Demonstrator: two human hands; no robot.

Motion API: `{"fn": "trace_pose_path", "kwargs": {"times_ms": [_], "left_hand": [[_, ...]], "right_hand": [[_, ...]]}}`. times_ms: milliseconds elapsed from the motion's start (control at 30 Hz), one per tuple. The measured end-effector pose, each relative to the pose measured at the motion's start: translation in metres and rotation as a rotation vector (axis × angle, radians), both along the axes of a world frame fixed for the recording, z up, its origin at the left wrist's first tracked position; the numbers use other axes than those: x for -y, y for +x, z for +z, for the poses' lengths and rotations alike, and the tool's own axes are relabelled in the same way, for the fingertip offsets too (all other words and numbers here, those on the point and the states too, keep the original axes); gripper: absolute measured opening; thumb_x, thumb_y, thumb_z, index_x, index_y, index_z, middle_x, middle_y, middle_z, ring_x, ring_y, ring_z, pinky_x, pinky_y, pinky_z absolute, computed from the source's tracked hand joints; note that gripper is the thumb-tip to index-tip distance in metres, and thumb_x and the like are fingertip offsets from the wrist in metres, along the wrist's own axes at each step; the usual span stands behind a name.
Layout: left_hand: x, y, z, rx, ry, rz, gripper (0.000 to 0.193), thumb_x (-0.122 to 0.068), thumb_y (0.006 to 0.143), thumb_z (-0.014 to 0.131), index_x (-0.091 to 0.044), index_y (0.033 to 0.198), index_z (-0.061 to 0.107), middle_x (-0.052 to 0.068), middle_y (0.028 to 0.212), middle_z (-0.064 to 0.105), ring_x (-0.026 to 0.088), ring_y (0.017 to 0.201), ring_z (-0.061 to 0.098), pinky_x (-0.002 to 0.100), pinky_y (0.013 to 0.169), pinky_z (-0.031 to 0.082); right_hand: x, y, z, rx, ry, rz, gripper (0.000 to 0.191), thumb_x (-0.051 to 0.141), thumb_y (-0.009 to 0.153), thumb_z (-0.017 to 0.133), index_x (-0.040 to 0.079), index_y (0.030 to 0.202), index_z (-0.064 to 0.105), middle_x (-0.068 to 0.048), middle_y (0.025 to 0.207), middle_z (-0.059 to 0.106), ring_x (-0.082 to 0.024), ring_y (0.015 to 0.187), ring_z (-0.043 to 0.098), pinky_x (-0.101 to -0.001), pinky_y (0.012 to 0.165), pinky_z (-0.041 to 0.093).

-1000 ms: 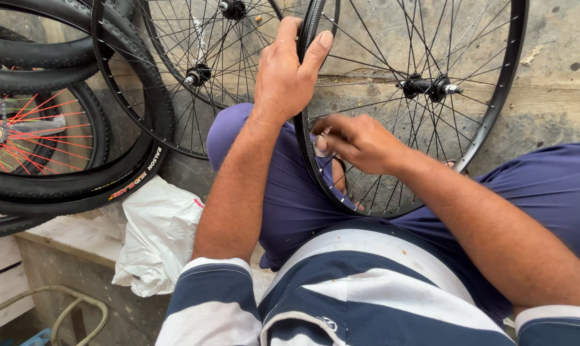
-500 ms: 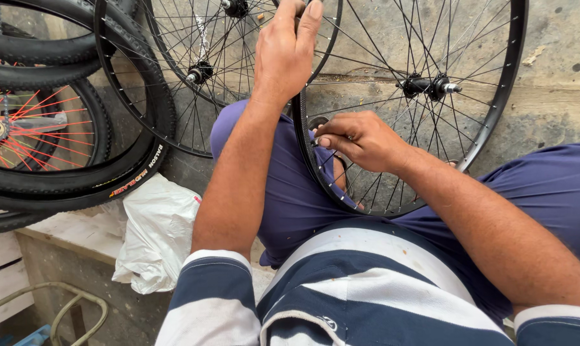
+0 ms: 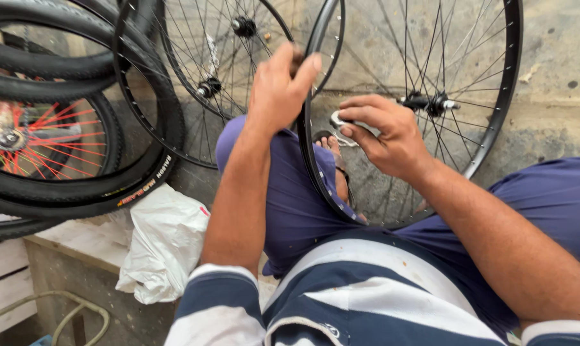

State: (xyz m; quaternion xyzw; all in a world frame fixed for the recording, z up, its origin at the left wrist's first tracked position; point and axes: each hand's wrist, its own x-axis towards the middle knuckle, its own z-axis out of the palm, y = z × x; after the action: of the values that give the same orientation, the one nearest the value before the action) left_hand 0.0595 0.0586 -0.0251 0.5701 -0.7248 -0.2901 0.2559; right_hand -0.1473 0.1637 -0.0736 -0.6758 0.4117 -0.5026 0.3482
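A crumpled white plastic bag [image 3: 165, 240] lies below stacked black tyres [image 3: 78, 192] beside a red-spoked wheel [image 3: 40, 138].

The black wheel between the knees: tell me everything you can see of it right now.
The black wheel is a bare rim with no tyre, laced with thin dark spokes to a metal hub with a silvery axle end. It looks like metal. It stands upright, held between the person's legs, over concrete. The left hand grips the rim's upper left edge. The right hand reaches among the spokes, holding a small silvery tool close to the rim. The rim's top is out of frame.
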Motion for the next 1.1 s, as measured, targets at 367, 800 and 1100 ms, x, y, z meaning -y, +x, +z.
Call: {"fn": "trace_pose_path", "kwargs": {"times_ms": [367,800,1100], "left_hand": [[-0.003,-0.008,0.017,0.037,0.223,-0.009,0.060,-0.062,0.094,0.062,-0.004,0.082,0.068,0.002,0.064,0.066,0.015,0.062,0.065,0.034,0.057,0.050],[0.005,-0.029,0.011,-0.005,0.103,0.064,0.051,-0.053,0.103,0.052,-0.006,0.090,0.065,0.005,0.059,0.063,0.021,0.055,0.066,0.037,0.057,0.050],[0.002,-0.027,0.006,0.010,0.097,0.067,0.051,-0.053,0.103,0.050,-0.006,0.089,0.064,0.005,0.058,0.061,0.019,0.054,0.063,0.037,0.055,0.048]], "right_hand": [[0.009,0.026,-0.010,-0.139,0.315,0.203,0.017,0.020,0.096,0.075,0.006,0.106,0.078,-0.011,0.094,0.076,-0.028,0.084,0.075,-0.0360,0.073,0.057],[0.004,0.025,0.001,-0.299,0.305,0.105,0.033,0.015,0.080,0.084,0.009,0.110,0.072,-0.007,0.095,0.075,-0.024,0.086,0.072,-0.0395,0.074,0.055],[0.002,0.027,-0.009,-0.065,0.570,0.149,0.035,0.018,0.075,0.082,0.010,0.105,0.068,-0.003,0.092,0.072,-0.020,0.086,0.074,-0.0350,0.078,0.060]]}}
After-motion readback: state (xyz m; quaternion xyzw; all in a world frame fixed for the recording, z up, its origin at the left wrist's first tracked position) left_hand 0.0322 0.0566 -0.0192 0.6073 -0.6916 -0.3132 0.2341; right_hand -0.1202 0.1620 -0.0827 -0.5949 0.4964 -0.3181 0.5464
